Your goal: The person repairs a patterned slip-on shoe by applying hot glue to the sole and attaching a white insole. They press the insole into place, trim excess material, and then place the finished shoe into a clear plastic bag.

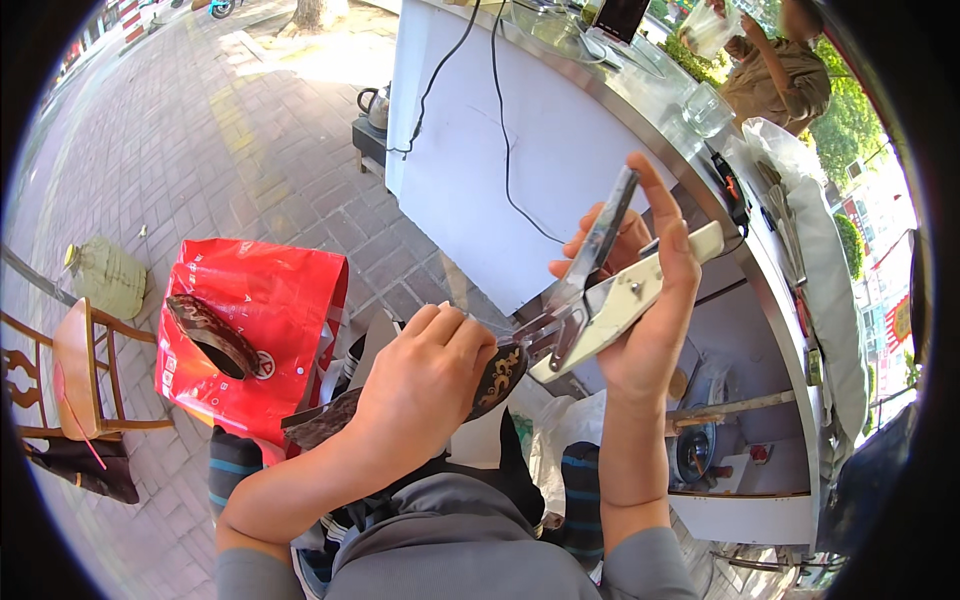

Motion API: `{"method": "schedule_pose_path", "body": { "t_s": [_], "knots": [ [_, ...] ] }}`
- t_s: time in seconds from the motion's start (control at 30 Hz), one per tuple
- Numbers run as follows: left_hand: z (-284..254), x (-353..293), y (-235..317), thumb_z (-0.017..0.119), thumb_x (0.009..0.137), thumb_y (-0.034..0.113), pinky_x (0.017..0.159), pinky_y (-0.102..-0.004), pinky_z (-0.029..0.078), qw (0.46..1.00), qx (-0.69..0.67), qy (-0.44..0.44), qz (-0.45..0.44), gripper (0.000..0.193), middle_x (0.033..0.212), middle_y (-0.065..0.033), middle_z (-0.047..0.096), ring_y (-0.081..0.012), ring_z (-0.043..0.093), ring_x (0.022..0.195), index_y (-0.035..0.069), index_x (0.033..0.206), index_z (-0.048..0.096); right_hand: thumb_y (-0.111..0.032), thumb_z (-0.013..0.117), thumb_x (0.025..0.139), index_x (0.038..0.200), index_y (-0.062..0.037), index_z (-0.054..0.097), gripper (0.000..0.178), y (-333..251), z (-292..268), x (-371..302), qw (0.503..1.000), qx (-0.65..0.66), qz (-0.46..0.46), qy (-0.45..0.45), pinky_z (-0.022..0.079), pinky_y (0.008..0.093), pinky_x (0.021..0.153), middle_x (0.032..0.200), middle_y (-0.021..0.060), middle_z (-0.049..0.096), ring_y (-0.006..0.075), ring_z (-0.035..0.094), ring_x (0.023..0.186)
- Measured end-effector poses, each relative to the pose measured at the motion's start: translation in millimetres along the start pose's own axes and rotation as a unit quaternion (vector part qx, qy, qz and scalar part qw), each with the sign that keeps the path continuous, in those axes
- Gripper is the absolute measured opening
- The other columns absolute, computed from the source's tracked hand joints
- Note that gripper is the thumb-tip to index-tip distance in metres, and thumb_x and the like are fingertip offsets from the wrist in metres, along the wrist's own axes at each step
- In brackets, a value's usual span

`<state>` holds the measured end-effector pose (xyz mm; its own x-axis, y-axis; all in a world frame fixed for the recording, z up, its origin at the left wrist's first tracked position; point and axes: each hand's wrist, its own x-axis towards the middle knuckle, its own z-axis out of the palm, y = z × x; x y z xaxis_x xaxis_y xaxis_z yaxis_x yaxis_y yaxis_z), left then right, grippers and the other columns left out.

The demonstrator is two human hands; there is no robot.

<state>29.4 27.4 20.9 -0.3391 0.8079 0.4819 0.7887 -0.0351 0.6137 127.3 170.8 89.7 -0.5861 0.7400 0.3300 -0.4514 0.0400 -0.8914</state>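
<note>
My left hand (425,365) is closed around a dark brown belt-like strap (497,382). A gold scroll pattern shows on the strap's rounded end, and its other part comes out below my wrist. My right hand (650,285) holds a two-handled hand tool (615,312) with a cream body and a hinged metal lever. The index finger stretches over the lever's tip, and the handles stand apart. The tool's narrow metal end lies right at the strap's end; whether they touch, I cannot tell. A curved brown patterned piece (212,335) rests on the red bag (225,268).
A white counter (470,170) curves around the front and right, with open shelves (745,400) below. A wooden chair (85,365) and a plastic jug (108,278) stand left on the paving. A kettle (377,106) sits beside the counter. Beyond it, a person (775,85) holds a plastic bag.
</note>
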Motion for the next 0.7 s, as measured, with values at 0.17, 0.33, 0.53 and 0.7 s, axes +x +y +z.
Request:
{"method": "schedule_pose_path", "body": {
  "t_s": [0.17, 0.33, 0.53, 0.7],
  "knots": [
    [1.1, 2.7, 5.2, 0.069, 0.083, 0.004, 0.074, -0.0381, 0.05, 0.999, 0.036, -0.001, 0.022, 0.009, 0.083, -0.011, 0.056, -0.0297, 0.057, 0.083, 0.001, 0.088, 0.062, -0.047, 0.058, 0.096, 0.141, 0.0008, 0.041, 0.068, 5.1, 6.6, -2.3, 0.999, -0.046, -0.018, 0.018, 0.055, 0.031, 0.071, 0.093, 0.0085, 0.06, 0.0159, 0.064, 0.079],
    [3.7, 3.4, 6.2, 0.071, 0.081, 0.003, 0.075, -0.0374, 0.049, 0.999, 0.039, 0.002, 0.018, 0.011, 0.082, -0.0097, 0.056, -0.0288, 0.057, 0.081, 0.002, 0.088, 0.063, -0.052, 0.046, 0.098, 0.134, -0.0002, 0.047, 0.063, 8.6, 11.1, 1.1, 0.99, -0.132, -0.019, 0.056, 0.057, 0.0312, 0.069, 0.095, 0.0084, 0.057, 0.0154, 0.064, 0.079],
    [4.2, 3.8, 6.0, 0.07, 0.082, 0.005, 0.076, -0.0367, 0.049, 1.0, 0.028, -0.004, 0.008, 0.01, 0.083, -0.0098, 0.057, -0.0283, 0.057, 0.082, 0.002, 0.088, 0.063, -0.05, 0.054, 0.097, 0.129, -0.0014, 0.051, 0.058, 12.6, 14.0, 4.5, 0.99, -0.118, -0.035, 0.063, 0.053, 0.0265, 0.061, 0.087, 0.0052, 0.059, 0.0115, 0.062, 0.07],
    [5.4, 4.0, 3.4, 0.069, 0.083, 0.005, 0.077, -0.0378, 0.049, 1.0, 0.02, -0.009, -0.009, 0.008, 0.083, -0.0106, 0.057, -0.0301, 0.057, 0.084, 0.002, 0.088, 0.063, -0.05, 0.057, 0.097, 0.125, 0.0002, 0.055, 0.057, 17.9, 10.5, 4.6, 0.991, -0.121, -0.042, 0.04, 0.049, 0.0237, 0.057, 0.083, 0.0031, 0.059, 0.0089, 0.059, 0.067]
  ]
}}
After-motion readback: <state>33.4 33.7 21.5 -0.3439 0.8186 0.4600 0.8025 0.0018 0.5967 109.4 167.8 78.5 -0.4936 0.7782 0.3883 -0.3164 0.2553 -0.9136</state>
